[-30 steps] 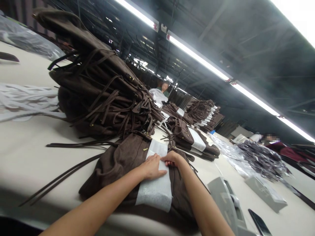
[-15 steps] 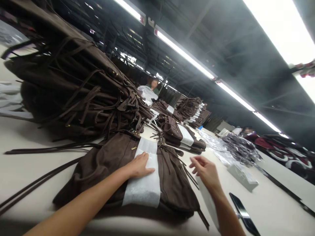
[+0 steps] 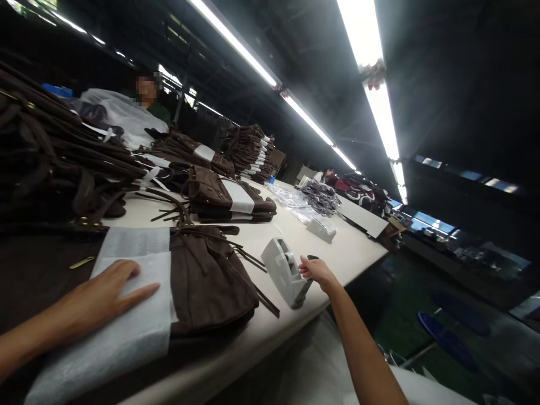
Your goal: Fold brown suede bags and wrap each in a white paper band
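A dark brown fabric bag lies flat on the table, with a white paper-like band across its middle. My left hand rests on this band, thumb spread away from the fingers, pressing it against the bag. To the right of the bag stands a light grey tape dispenser. My right hand is at its near right end, thumb and fingers pinched together. Whatever is between those fingertips is too small to make out. Thin brown straps trail from the bag towards the dispenser.
Brown bags are piled at the left. Banded bags lie behind, with a taller stack beyond. Clear plastic packaging and a white box-like object lie further right. The table edge drops to the floor. A person is behind.
The view has swung to the right. My right hand has moved from beside the bag to the tape dispenser, and its fingers have closed. My left hand stays on the white band.
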`<action>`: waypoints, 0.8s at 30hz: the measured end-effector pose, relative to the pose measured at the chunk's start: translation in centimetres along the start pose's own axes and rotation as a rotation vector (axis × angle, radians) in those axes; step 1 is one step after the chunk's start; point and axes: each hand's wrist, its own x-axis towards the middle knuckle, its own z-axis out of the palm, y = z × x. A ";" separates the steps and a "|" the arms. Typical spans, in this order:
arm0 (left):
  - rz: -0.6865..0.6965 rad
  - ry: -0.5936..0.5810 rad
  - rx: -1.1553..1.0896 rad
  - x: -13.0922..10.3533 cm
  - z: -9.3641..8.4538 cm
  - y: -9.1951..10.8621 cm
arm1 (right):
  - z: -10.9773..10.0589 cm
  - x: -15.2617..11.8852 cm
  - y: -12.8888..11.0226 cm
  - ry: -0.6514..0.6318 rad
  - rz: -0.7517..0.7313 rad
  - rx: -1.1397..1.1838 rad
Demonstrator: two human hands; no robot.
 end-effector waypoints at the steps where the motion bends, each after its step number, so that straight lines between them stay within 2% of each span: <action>1: -0.007 0.002 -0.009 0.1 0.1 -0.2 | -0.1 0.2 0.1 -0.004 0.005 -0.011; 9: -0.002 -0.013 -0.023 0.6 0.3 -0.9 | -1.0 0.3 -0.3 -0.069 0.012 -0.119; 14: -0.005 -0.004 -0.026 0.4 0.0 -0.3 | -1.2 -0.8 -0.3 -0.125 -0.031 -0.046; 19: -0.005 -0.024 -0.033 0.2 -0.2 -0.2 | -1.9 -3.1 -0.3 -0.020 -0.165 0.050; 24: 0.053 0.009 -0.035 1.1 1.1 -2.4 | -3.1 -6.5 0.6 0.068 -0.314 0.156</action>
